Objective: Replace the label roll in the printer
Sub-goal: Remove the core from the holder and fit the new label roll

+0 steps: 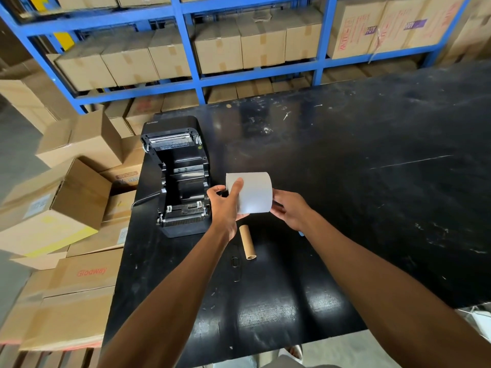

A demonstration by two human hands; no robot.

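Observation:
A white label roll [253,191] is held above the black table [372,208], just right of the printer. My left hand [225,203] grips its left end, thumb across the front. My right hand [288,208] holds its right end. The black printer [178,176] stands at the table's left edge with its lid swung open and its roll bay showing no roll. A brown cardboard core [247,241] lies on the table below the roll, between my forearms.
Cardboard boxes [74,181] are piled on the floor left of the table. Blue shelving [196,73] with more boxes stands behind it. A small black clip [236,262] lies near the core. The printer's cable [146,199] runs off its left side.

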